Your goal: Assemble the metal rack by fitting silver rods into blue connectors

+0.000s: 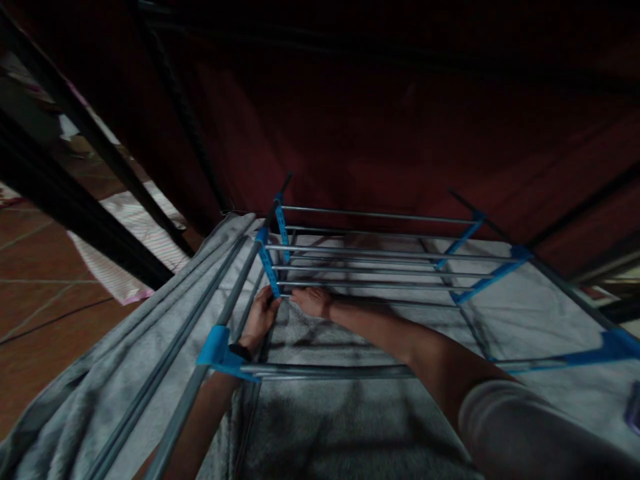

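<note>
A rack of grey metal rods (pixel 370 255) joined by blue plastic connectors (pixel 268 263) stands before me, draped in grey cloth (pixel 350 427). My left hand (pixel 261 319) reaches under the near rod, fingers curled around the lower end of the blue side piece. A dark band sits on that wrist. My right hand (pixel 313 300) reaches across from the right and closes on the end of a grey rod right beside that blue piece. The two hands nearly touch.
A dark red fabric wall (pixel 380 127) rises behind the rack. Black poles (pixel 95 140) slant at the left over a reddish tiled floor (pixel 40 293), where a pale striped cloth (pixel 130 253) lies. A near blue corner joint (pixel 220 350) holds the front rods.
</note>
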`<state>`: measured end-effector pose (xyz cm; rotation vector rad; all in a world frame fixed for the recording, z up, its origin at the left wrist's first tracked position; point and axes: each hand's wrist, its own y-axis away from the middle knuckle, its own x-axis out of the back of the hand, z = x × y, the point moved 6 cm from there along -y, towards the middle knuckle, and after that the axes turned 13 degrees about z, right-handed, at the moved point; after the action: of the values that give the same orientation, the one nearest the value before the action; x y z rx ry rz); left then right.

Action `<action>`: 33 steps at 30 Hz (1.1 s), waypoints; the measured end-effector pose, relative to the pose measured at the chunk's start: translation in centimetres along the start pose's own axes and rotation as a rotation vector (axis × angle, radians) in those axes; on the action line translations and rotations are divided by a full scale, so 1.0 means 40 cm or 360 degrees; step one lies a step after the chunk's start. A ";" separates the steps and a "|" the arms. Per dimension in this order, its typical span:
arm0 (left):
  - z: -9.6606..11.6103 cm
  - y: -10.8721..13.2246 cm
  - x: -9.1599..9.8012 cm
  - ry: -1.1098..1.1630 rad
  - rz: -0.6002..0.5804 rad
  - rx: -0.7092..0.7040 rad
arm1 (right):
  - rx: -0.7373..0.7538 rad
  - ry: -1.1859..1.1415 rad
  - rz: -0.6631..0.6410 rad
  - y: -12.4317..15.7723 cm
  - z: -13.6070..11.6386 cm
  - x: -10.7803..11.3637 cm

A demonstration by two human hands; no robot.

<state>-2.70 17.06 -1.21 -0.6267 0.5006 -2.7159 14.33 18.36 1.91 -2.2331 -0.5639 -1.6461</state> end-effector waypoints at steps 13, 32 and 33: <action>-0.007 -0.026 -0.002 -0.0247 -0.0029 -0.0043 | 0.0177 0.0005 0.0124 -0.016 0.013 -0.003; 0.021 -0.028 0.000 -0.0308 -0.0020 -0.0094 | 0.0117 -0.0082 0.0241 -0.011 0.021 0.011; 0.020 -0.028 0.000 -0.0307 -0.0019 -0.0098 | 0.0112 -0.0083 0.0256 -0.010 0.022 0.011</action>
<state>-2.57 17.84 -0.10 -0.8994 0.5343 -2.6237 15.00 19.18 2.07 -2.2135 -0.4351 -1.4710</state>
